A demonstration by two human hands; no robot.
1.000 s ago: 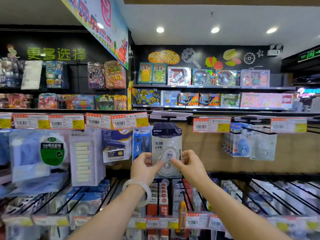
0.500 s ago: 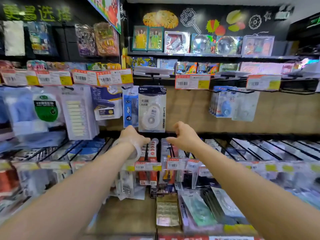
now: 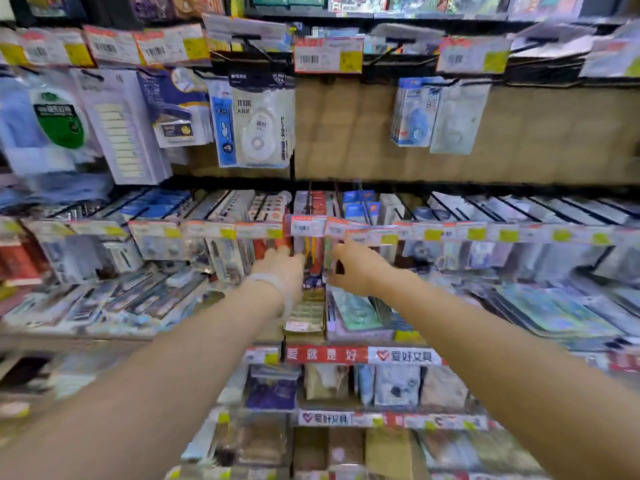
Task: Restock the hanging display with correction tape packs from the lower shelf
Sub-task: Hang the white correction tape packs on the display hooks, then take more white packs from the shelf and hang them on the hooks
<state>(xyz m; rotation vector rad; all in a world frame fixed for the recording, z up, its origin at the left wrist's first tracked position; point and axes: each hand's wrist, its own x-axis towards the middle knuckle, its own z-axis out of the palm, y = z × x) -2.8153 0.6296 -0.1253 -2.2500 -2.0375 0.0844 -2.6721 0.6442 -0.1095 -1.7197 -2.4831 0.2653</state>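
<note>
A stack of white correction tape packs [image 3: 260, 124] with dark headers hangs from a hook on the upper display, left of centre. Both my hands are well below it, in front of the shelf with the price-tag rail [image 3: 304, 227]. My left hand [image 3: 282, 268], with a pale bangle on the wrist, reaches forward with loose fingers and holds nothing. My right hand [image 3: 355, 266] is beside it with fingers slightly curled, also holding nothing. Between them stand red and dark packs [image 3: 313, 261]. The frame is blurred, so the packs on the shelves are hard to tell apart.
More hanging packs, blue and white [image 3: 417, 112], are at the upper right, and a green-labelled tape pack [image 3: 59, 119] at the left. Sloped wire racks [image 3: 485, 206] hold rows of stationery. Lower shelves [image 3: 346, 355] carry red and white label strips and more packs.
Both hands let go of the hanging correction tape pack and dropped down to the lower shelf. My view tilted downward, so the hanging display now sits higher in the frame.
</note>
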